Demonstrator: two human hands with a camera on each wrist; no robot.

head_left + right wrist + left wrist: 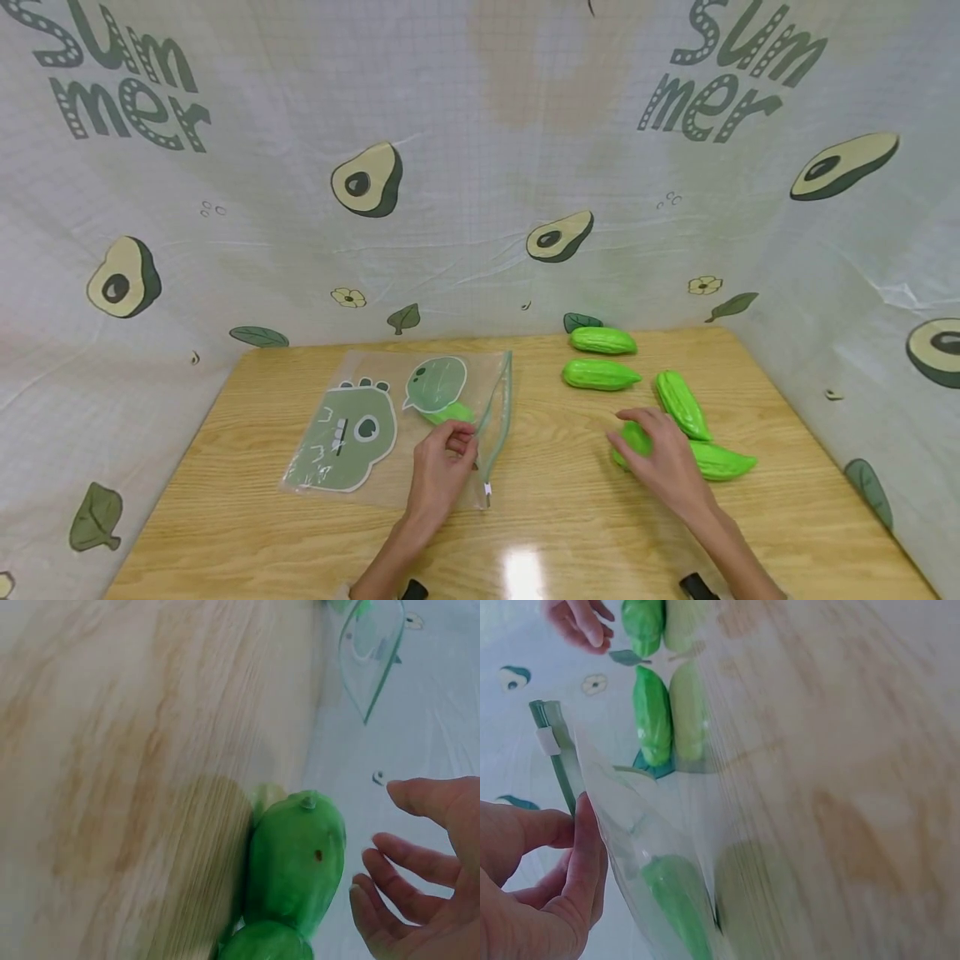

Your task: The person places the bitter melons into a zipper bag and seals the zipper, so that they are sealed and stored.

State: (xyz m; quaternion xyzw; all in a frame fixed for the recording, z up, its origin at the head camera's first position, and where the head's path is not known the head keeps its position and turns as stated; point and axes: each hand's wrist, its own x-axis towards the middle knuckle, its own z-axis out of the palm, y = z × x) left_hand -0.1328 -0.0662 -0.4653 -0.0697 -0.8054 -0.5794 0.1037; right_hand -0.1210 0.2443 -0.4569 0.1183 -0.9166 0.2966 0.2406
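A clear zip bag with green cartoon prints lies on the table, its slider edge facing right. My left hand pinches the bag's upper layer near that edge, and the opening gapes in the left wrist view. Inside the bag is one green bitter melon, partly covered by a print in the head view. Over on the right, my right hand hovers with fingers spread and gently bent, holding nothing. Just below it lies a bitter melon, partly hidden by the hand in the head view; the right wrist view shows a gap between them.
Farther back lie two bitter melons, the rear one by the curtain and another in front. Two more, one slanted and one pointing right, lie beyond my right hand. A printed curtain encloses the wooden table.
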